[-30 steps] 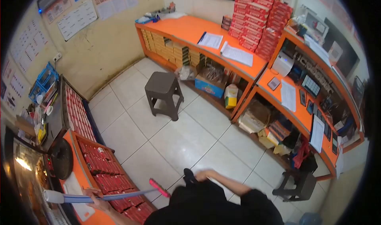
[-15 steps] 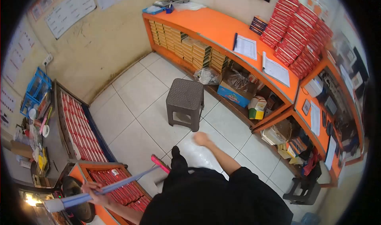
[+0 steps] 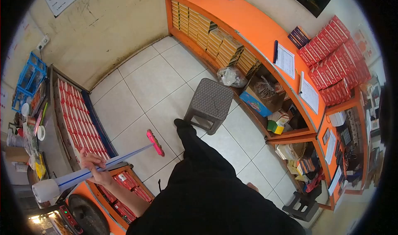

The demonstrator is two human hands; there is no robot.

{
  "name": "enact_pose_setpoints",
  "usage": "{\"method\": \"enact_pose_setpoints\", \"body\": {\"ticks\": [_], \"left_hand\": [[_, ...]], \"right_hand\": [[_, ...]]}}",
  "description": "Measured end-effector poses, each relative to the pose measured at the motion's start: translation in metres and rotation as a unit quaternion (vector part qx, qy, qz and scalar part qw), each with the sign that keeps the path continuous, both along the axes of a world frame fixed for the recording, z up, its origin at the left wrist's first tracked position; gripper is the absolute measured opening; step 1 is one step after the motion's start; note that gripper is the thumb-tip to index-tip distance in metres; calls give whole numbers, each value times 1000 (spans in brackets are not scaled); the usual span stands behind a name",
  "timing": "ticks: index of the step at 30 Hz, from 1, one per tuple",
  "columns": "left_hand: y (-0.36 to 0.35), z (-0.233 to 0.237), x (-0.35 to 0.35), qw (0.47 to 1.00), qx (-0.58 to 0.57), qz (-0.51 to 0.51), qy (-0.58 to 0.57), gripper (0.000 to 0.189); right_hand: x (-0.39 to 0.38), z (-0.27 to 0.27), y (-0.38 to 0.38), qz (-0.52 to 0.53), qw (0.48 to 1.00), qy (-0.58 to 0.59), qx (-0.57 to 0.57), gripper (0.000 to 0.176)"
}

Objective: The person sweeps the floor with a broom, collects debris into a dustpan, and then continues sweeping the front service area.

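My left hand (image 3: pixel 94 168) is closed around the handle of a push broom (image 3: pixel 139 151), at the lower left. The pale handle has a blue stripe, and its thick white end points toward me. Far down the handle, the pink bristled head (image 3: pixel 155 143) is over the white floor tiles. A small patch of skin, perhaps part of my right hand (image 3: pixel 252 187), shows at the edge of my black clothing; its fingers are hidden. My black-covered foot (image 3: pixel 180 123) is beside a grey plastic stool (image 3: pixel 210 100).
An orange counter (image 3: pixel 226 11) with boxes on its shelves curves along the back and right. Stacked red boxes (image 3: pixel 336 60) stand on it. Another rack of red-and-white boxes (image 3: pixel 78 119) lines the left. A second dark stool (image 3: pixel 302 206) is at lower right.
The view has shifted, and the stool appears closer to my foot. The broom head has swung out away from my legs, left of my foot. My right hand has drawn back, mostly out of sight.
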State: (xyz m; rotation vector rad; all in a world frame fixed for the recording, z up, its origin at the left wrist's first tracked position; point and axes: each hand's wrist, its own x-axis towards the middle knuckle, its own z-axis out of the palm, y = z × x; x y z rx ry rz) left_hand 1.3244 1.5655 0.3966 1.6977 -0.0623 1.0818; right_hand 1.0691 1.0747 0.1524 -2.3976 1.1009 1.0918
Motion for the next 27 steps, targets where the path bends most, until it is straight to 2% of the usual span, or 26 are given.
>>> {"method": "enact_pose_setpoints", "body": {"ticks": [1, 3, 4, 6, 7, 9, 11, 12, 13, 14, 15, 16, 17, 18, 19, 20, 21, 23, 24, 25, 26, 27], "left_hand": [[2, 1, 8, 1000, -16, 5, -1, 41], [13, 7, 18, 999, 24, 16, -20, 41], [17, 10, 22, 997, 63, 29, -39, 41], [25, 13, 32, 998, 52, 26, -38, 42], [29, 15, 36, 998, 34, 25, -39, 42], [35, 12, 50, 998, 37, 25, -40, 42], [33, 10, 69, 999, 16, 12, -25, 41], [35, 10, 79, 999, 39, 5, -33, 39], [34, 7, 88, 1000, -15, 5, -2, 38], [31, 3, 99, 997, -70, 6, 27, 38], [25, 3, 122, 999, -32, -35, -9, 35], [15, -4, 139, 993, -94, -59, 39, 31], [5, -6, 160, 993, -24, -84, 74, 24], [2, -18, 182, 983, 68, -116, 122, 15], [-26, -20, 195, 949, -86, -158, 261, 11], [-44, -27, 225, 959, 12, -169, 228, 12], [-52, -45, 251, 940, 168, -213, 206, 22], [-79, -24, 302, 924, 109, -299, 214, 23], [-78, -27, 326, 931, 104, -278, 214, 23], [-75, -31, 351, 910, 172, -310, 214, 20], [-72, -36, 373, 883, 236, -340, 220, 19], [-70, -42, 389, 891, 228, -317, 233, 19]], "right_hand": [[2, -38, -9, 71, 995, -52, 56, 24], [46, -133, -35, 104, 989, 6, 104, 26], [57, -256, -77, 93, 973, 63, 201, 27], [147, -265, -49, 283, 944, -92, 142, 27], [207, -197, -31, 249, 957, -59, 136, 27], [289, -207, -25, 288, 933, -134, 167, 27], [370, -123, 25, 189, 940, -219, 178, 22], [403, -102, 48, 198, 905, -304, 221, 20], [434, -75, 74, 206, 860, -385, 264, 19], [465, -47, 104, 162, 817, -407, 374, 20], [492, 2, 140, 115, 762, -419, 480, 24], [511, 69, 174, 139, 714, -423, 541, 29], [522, 143, 203, 162, 661, -423, 598, 36], [525, 211, 227, 176, 587, -436, 659, 42], [529, 264, 242, 186, 508, -441, 716, 48], [535, 297, 249, 209, 474, -459, 722, 51], [544, 314, 254, 233, 437, -476, 726, 53], [579, 317, 265, 150, 457, -458, 748, 49], [605, 305, 267, 74, 475, -405, 778, 42], [634, 295, 275, 26, 417, -396, 818, 31], [655, 292, 279, 14, 417, -400, 816, 23], [670, 288, 281, -2, 421, -399, 815, 17]]}}
